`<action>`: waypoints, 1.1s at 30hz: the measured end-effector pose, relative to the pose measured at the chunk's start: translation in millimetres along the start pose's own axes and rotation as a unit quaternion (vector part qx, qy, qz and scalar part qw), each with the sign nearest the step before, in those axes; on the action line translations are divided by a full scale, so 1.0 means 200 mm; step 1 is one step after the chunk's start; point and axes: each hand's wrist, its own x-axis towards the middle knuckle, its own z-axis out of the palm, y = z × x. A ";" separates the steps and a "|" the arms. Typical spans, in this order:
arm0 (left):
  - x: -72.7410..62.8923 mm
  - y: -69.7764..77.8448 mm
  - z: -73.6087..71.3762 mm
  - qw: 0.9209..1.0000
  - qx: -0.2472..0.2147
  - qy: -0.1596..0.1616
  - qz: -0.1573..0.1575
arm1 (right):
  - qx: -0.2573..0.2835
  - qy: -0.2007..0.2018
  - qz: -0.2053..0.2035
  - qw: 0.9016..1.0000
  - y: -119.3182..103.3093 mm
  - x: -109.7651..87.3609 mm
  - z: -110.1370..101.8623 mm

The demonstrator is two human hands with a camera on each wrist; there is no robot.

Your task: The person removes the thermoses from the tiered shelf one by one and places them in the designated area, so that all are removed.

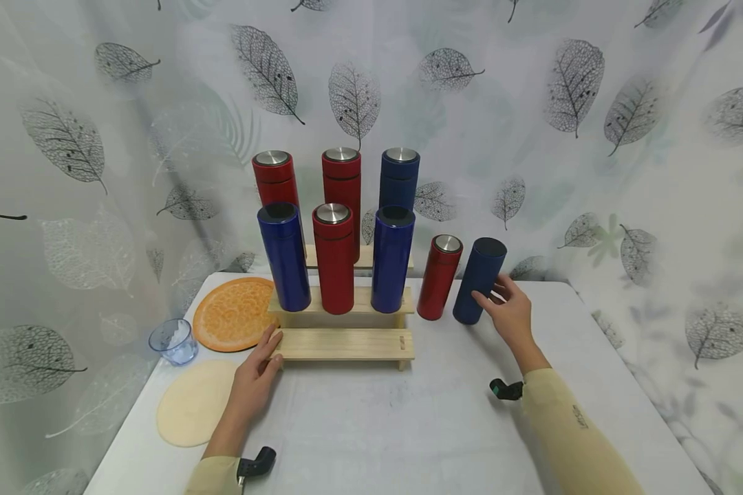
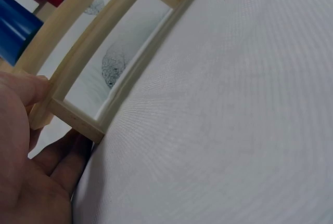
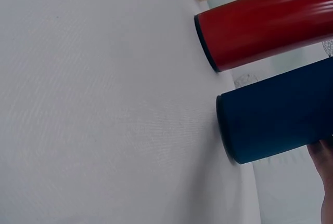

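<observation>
Nearest on the white worktop [image 1: 359, 426], at the left, lies a pale round disc [image 1: 188, 409]. Beside it, the person's left hand [image 1: 254, 378] grips the left end of the lowest step of a wooden stand [image 1: 340, 344]. A clear glass [image 1: 175, 342] stands near the left edge, beside an orange round mat [image 1: 232, 313]. At the right, the right hand [image 1: 512, 313] grasps a dark blue flask [image 1: 479, 280], thumb on its near side; its base is down at the worktop, just right of a red flask [image 1: 439, 278], with a narrow gap between. The stand's middle step bears a blue, a red and another blue flask. Behind, two red flasks and one blue occupy the rear step. A leaf-print curtain [image 1: 495, 151] forms the background.
</observation>
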 end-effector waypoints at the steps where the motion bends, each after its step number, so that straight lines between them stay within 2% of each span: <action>1: 0.00 0.00 0.00 1.000 0.001 0.000 0.001 | -0.002 -0.001 0.000 1.000 0.00 0.00 0.00; 12: 0.00 0.01 0.00 1.000 0.007 0.004 0.002 | 0.015 0.000 0.006 1.000 0.01 0.00 0.00; 27: -0.01 0.00 0.01 0.999 0.037 0.003 -0.005 | 0.003 -0.017 0.030 0.999 0.05 -0.01 0.01; 33: 0.00 -0.01 0.01 0.999 0.042 -0.002 -0.001 | -0.035 0.003 -0.004 0.999 0.02 -0.03 -0.01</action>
